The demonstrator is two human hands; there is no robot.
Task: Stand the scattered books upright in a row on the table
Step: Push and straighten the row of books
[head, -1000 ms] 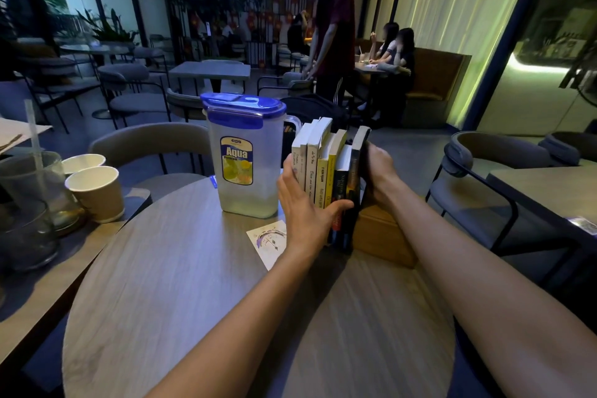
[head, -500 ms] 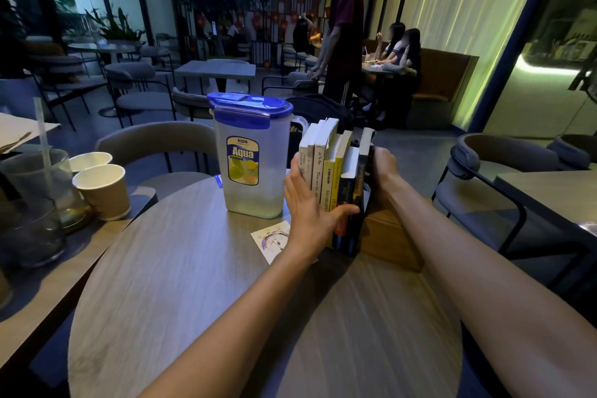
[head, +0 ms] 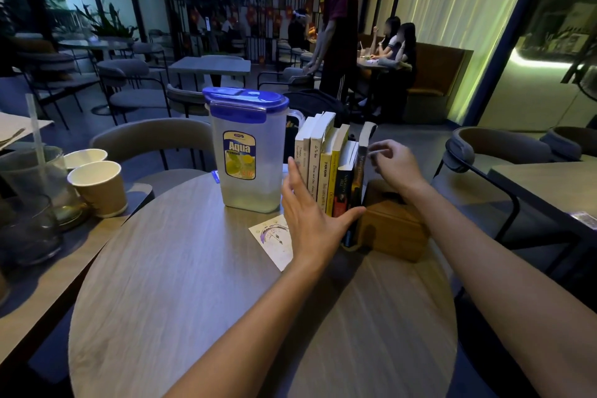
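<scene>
books (head: 329,171) btwn pitcher (head: 247,152), wooden box (head: 392,229)

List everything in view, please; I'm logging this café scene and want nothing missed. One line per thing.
books: about five, white, yellow and dark spines, upright in a row on the round table, right of the jug
jug: one, clear with blue lid, at the table's far side
card: one, white with a purple print, flat on the table, partly under the left hand
wooden box: one, brown, right of the books
paper cups: two, tan, on the side table at left
glasses: at least two, clear, left edge, one with a straw
chairs: several, grey
people: several, in the background
left hand: open, at the row's near left
right hand: fingers loose, by the rightmost book
</scene>
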